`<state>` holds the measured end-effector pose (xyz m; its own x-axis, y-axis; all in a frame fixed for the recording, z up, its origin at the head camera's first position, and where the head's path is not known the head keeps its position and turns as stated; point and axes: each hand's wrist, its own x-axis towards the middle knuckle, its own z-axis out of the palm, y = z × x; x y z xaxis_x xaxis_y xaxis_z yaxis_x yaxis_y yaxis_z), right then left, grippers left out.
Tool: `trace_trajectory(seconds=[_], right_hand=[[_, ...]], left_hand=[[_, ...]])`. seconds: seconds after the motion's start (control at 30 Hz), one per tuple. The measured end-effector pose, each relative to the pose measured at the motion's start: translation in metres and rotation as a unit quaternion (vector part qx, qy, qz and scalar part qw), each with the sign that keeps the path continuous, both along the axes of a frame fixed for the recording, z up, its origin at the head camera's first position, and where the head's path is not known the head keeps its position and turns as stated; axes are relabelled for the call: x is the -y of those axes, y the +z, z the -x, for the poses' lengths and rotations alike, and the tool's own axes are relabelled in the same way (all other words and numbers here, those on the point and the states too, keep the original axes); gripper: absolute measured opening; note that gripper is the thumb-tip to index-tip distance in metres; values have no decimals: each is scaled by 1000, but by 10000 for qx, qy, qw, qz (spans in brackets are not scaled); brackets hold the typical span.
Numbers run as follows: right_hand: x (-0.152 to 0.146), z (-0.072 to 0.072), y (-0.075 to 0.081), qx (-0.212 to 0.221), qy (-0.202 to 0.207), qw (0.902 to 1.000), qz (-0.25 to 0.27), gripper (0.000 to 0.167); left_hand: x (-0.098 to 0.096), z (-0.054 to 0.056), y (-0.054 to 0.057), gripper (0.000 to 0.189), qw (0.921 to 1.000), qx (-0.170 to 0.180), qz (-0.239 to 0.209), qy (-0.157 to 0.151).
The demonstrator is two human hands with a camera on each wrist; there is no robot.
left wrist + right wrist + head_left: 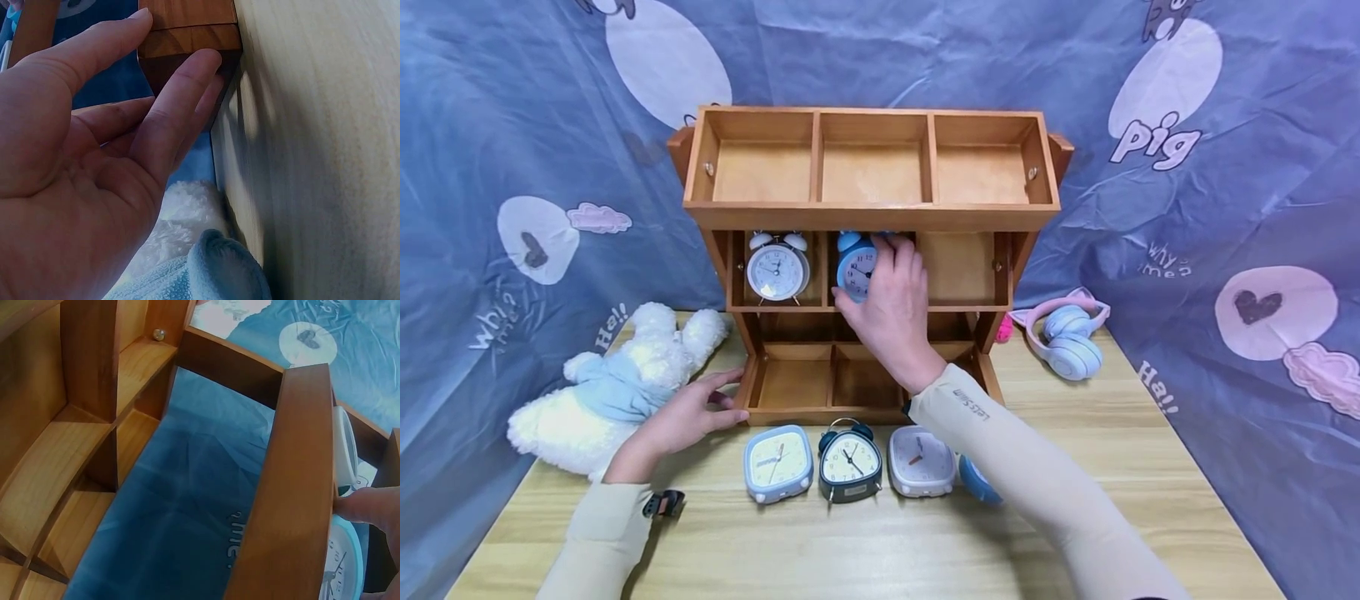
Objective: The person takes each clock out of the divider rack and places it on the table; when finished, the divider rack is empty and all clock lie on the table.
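Note:
A wooden three-tier shelf (872, 218) stands on the table. In the middle compartment of its middle tier is a blue twin-bell alarm clock (852, 268), which my right hand (891, 308) grips from the right, with the thumb at its lower left and the fingers over its top. My hand hides the clock's right side. A white twin-bell alarm clock (777, 271) stands in the compartment to the left. My left hand (688, 412) touches the shelf's lower left front corner; in the left wrist view its thumb and fingers lie extended around that wooden corner (187, 40).
In front of the shelf stand a light blue square clock (778, 464), a dark triangular clock (850, 467), a white square clock (922, 461) and a blue clock (979, 482), partly behind my right forearm. A white plush toy (625, 383) lies left, headphones (1070, 337) right.

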<state>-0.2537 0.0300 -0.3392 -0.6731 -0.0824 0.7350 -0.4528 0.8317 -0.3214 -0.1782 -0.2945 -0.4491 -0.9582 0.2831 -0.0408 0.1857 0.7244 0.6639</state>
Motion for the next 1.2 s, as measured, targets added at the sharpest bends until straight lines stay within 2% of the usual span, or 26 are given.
trace_trajectory(seconds=[0.6,1.2], right_hand=[[4,1,-1,-78,-127,9999,-75,91],[5,-2,-1,-73,-22,9998,176,87]], left_hand=[[-2,0,4,81,10000,-52,24,-12],[-1,-2,0,80,10000,5,-10,11]])
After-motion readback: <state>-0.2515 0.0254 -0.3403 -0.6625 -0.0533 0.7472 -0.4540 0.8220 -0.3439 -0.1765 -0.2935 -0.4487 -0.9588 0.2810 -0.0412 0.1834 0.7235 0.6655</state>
